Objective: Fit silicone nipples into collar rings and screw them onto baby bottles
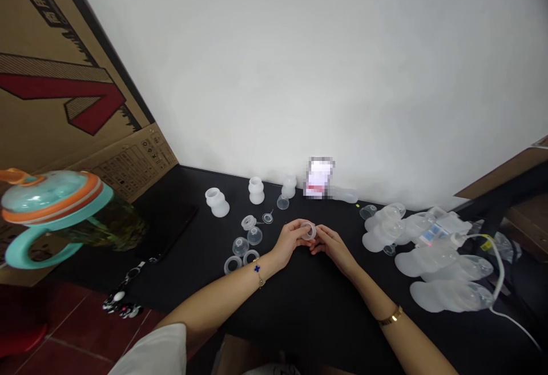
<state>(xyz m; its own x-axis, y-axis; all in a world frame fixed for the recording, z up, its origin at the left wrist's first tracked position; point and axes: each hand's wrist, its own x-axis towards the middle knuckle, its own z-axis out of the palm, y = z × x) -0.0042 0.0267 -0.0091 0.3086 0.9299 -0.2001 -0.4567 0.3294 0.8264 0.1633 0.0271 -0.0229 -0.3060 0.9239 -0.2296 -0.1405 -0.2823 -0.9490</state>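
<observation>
Nearest us, a white sleeve (149,352) leads down the arm to the left hand (291,237), which meets the right hand (331,246) over the black counter (308,306); their fingers (321,233) clamp a clear silicone ring (308,230) between them. Translucent silicone pump parts (445,263) lie to our right, smaller cups and rings (240,246) to our left, while the cardboard carton (132,161) shows only tiny print and the pixelated packet (319,178) cannot be read.
</observation>
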